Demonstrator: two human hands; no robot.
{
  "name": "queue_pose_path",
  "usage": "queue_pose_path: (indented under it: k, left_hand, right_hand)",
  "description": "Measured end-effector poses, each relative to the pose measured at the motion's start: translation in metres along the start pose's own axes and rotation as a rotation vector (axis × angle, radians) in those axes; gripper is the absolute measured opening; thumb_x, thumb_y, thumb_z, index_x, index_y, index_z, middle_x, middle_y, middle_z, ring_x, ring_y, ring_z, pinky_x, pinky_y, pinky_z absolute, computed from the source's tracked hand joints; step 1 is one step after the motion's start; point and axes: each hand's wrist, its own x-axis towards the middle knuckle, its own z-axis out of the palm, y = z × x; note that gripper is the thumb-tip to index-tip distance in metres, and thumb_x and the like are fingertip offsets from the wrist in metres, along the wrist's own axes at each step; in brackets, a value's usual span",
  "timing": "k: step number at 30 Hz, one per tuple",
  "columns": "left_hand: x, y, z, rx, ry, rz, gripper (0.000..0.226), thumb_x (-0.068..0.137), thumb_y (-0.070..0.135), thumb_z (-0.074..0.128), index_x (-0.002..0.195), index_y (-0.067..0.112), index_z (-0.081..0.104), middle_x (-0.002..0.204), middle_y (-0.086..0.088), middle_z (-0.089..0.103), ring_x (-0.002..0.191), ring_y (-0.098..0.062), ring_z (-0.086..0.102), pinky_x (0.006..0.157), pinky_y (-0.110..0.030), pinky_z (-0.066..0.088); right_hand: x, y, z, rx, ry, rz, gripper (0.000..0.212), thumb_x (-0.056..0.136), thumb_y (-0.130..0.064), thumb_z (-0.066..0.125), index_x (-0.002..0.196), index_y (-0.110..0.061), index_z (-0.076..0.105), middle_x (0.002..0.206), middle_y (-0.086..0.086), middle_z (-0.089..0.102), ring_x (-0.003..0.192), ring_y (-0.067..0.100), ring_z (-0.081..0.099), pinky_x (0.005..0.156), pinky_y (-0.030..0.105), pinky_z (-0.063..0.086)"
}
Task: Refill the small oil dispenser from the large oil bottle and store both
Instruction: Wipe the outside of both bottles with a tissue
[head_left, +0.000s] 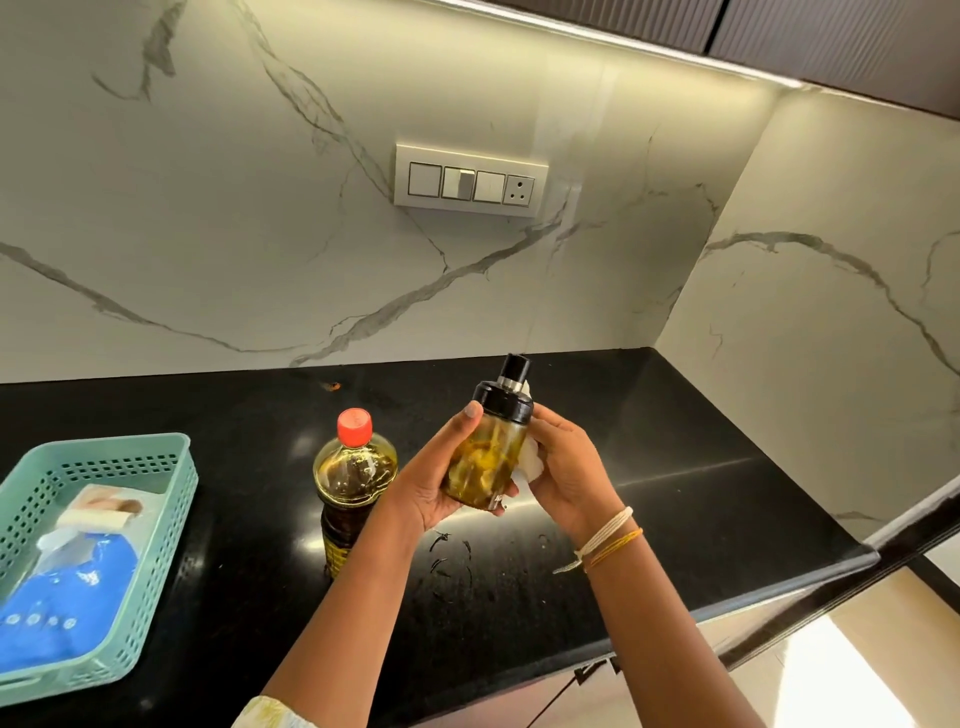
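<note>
Sitting at the counter's (675, 441) left edge is one teal basket (31, 519) holding a blue packet (67, 587), its print unreadable. One red-capped bottle (353, 483) is standing mid-counter, half full of amber oil. The left hand (436, 483) is gripping one black-topped glass dispenser (488, 452) above the counter; the right hand (566, 473) is pressing a white tissue (530, 460) against it.

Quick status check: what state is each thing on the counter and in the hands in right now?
Small oil dispenser: off the counter, tilted, black cap on, oil inside.
Large oil bottle: upright on the counter, red cap on, oil inside.
Left hand: grip round the dispenser.
Right hand: holds a white tissue against the dispenser.
Green basket: on the counter at left, blue packet lying inside.
Wall socket: nothing plugged in.
</note>
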Motion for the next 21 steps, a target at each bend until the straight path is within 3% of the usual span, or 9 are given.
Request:
queue_pose_path:
  k: [4,7,9,12,14,17,21]
  left_hand:
    - [0.004,-0.003,0.008,-0.04,0.111,0.076,0.108,0.05,0.069,0.083,0.137,0.017,0.045,0.123,-0.025,0.061,0.096,-0.035,0.069,0.069,-0.046,0.058]
    - [0.007,-0.001,0.015,-0.075,0.139,0.16,0.098,0.055,0.066,0.083,0.134,0.017,0.052,0.117,-0.016,0.067,0.102,-0.03,0.069,0.08,-0.045,0.058]
    - [0.009,0.001,0.015,-0.036,0.169,0.193,0.098,0.054,0.066,0.083,0.132,0.014,0.055,0.105,-0.01,0.072,0.097,-0.023,0.071,0.077,-0.037,0.058]
    - [0.008,0.0,0.015,0.039,0.197,0.203,0.1,0.052,0.067,0.083,0.129,0.01,0.055,0.099,-0.005,0.072,0.091,-0.018,0.071,0.07,-0.029,0.057]
    - [0.008,-0.003,0.016,0.039,0.166,0.211,0.09,0.059,0.063,0.082,0.129,0.012,0.057,0.105,-0.007,0.072,0.096,-0.02,0.07,0.074,-0.031,0.057]
    - [0.009,-0.007,0.021,-0.006,0.15,0.245,0.074,0.069,0.05,0.082,0.129,0.014,0.059,0.11,-0.009,0.07,0.1,-0.023,0.068,0.079,-0.035,0.056]
    - [0.01,-0.01,0.024,0.005,0.252,0.293,0.063,0.066,0.039,0.082,0.12,0.014,0.062,0.115,-0.017,0.068,0.1,-0.029,0.068,0.078,-0.037,0.057]
  right_hand:
    - [-0.015,0.023,0.012,-0.113,0.281,-0.228,0.043,0.099,-0.005,0.047,0.087,-0.033,0.077,0.08,-0.004,0.073,0.074,0.011,0.067,0.066,0.029,0.059]
    - [-0.032,0.045,0.025,-0.327,0.429,-0.454,0.052,0.095,0.003,0.051,0.103,-0.046,0.067,0.094,-0.004,0.075,0.083,0.009,0.068,0.071,0.022,0.058]
    - [-0.042,0.059,0.026,-0.545,0.451,-0.639,0.053,0.09,0.01,0.055,0.119,-0.034,0.063,0.12,0.0,0.069,0.107,0.015,0.068,0.086,0.027,0.057]
    - [-0.048,0.069,0.024,-0.653,0.438,-0.799,0.048,0.088,0.011,0.057,0.125,-0.019,0.065,0.134,-0.003,0.059,0.124,0.014,0.058,0.096,0.026,0.053]
    - [-0.045,0.064,0.027,-0.619,0.474,-0.746,0.048,0.091,0.009,0.053,0.129,-0.02,0.06,0.134,0.001,0.06,0.123,0.013,0.058,0.096,0.027,0.053]
    - [-0.036,0.056,0.034,-0.407,0.536,-0.509,0.043,0.098,0.002,0.047,0.129,-0.027,0.055,0.118,0.002,0.068,0.105,0.009,0.065,0.087,0.023,0.056]
    - [-0.038,0.064,0.035,-0.254,0.569,-0.31,0.033,0.1,-0.002,0.042,0.12,-0.011,0.066,0.095,0.006,0.069,0.081,0.009,0.063,0.071,0.018,0.054]
